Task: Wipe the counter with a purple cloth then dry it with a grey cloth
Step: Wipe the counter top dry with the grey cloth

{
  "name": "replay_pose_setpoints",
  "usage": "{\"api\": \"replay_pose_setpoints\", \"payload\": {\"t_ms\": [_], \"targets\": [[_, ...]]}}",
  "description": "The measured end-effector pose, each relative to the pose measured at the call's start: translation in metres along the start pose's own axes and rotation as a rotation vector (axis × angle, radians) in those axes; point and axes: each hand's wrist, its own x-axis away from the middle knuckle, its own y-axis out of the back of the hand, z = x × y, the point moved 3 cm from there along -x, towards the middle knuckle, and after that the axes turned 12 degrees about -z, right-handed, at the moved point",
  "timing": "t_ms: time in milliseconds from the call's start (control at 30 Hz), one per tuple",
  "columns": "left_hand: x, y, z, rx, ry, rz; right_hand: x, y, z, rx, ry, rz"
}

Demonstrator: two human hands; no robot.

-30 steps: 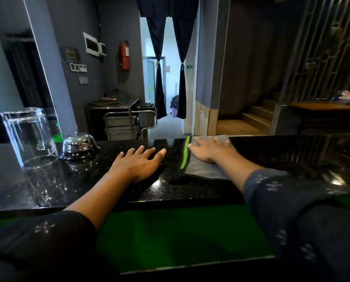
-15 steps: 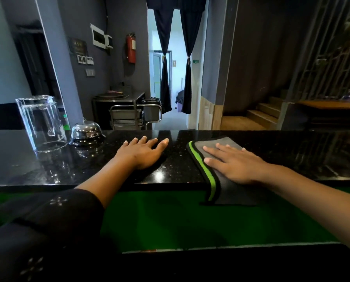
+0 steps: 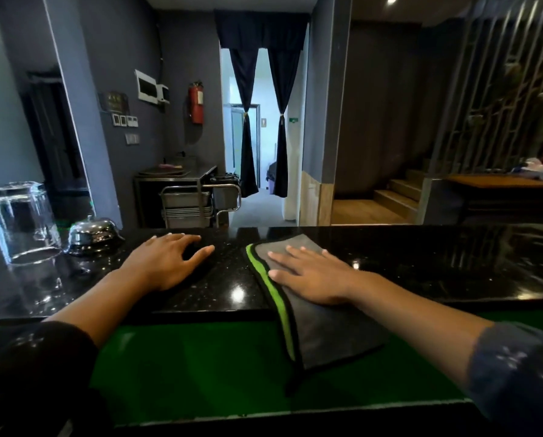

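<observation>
A grey cloth with a green-and-black edge lies on the glossy black counter, and its near part hangs over the counter's front edge. My right hand presses flat on the cloth, fingers spread and pointing left. To the left of the cloth my left hand rests palm down on the bare counter, fingers apart, holding nothing. No purple cloth is in view.
An upturned clear glass jug and a metal call bell stand on the counter at the left. Below the front edge runs a green ledge. Beyond the counter are a metal trolley, a curtained doorway and stairs.
My right hand has drawn the grey cloth from the far side of the counter toward me, so its near part now hangs over the front edge. My left hand stays put.
</observation>
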Motion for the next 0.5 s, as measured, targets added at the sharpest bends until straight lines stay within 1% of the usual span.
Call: {"api": "replay_pose_setpoints", "payload": {"t_ms": [67,100,167,233,300,367,400,500], "targets": [[0.004,0.01,-0.013,-0.109,-0.069,-0.097,0.006,0.007,-0.029,-0.001,-0.044,-0.01],[0.007,0.015,-0.025,-0.097,-0.077,-0.129,0.003,0.009,-0.042,0.003,-0.085,-0.009],[0.011,0.02,-0.056,0.011,-0.054,-0.175,-0.012,0.01,-0.059,0.022,-0.176,-0.024],[0.01,0.019,-0.093,0.1,-0.04,-0.155,-0.026,0.011,-0.059,0.035,-0.248,-0.052],[0.004,0.012,-0.121,0.188,-0.003,-0.088,-0.032,0.008,-0.051,0.055,-0.272,-0.064],[-0.003,0.002,-0.133,0.235,0.062,-0.014,-0.024,0.008,-0.041,0.047,-0.229,-0.048],[-0.007,-0.003,-0.133,0.228,0.086,0.013,-0.015,0.007,-0.039,0.032,-0.178,-0.034],[-0.006,-0.018,-0.124,0.141,0.158,0.072,0.014,0.012,-0.055,0.016,-0.009,-0.007]]}}
